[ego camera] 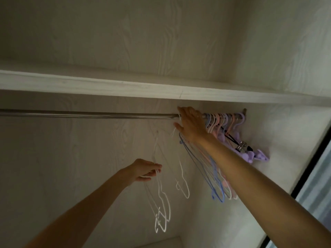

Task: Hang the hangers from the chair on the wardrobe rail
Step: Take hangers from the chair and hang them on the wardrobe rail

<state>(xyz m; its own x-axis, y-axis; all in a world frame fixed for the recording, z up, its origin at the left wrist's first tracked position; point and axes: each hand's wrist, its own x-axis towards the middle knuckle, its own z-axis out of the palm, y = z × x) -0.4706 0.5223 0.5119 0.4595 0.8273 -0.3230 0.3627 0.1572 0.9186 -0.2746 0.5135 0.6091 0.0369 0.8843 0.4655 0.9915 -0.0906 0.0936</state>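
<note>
Your right hand (190, 123) lies spread against the wardrobe rail (86, 115); your left hand (146, 170) pinches white hangers (161, 199) below.

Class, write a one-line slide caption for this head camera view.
Right hand reaches to the wardrobe rail beside hung hangers; left hand holds white hangers.

Right arm extended upward, right hand (190, 123) fingers spread, left arm raised lower, left hand (145, 170) fingers pinched together
</note>
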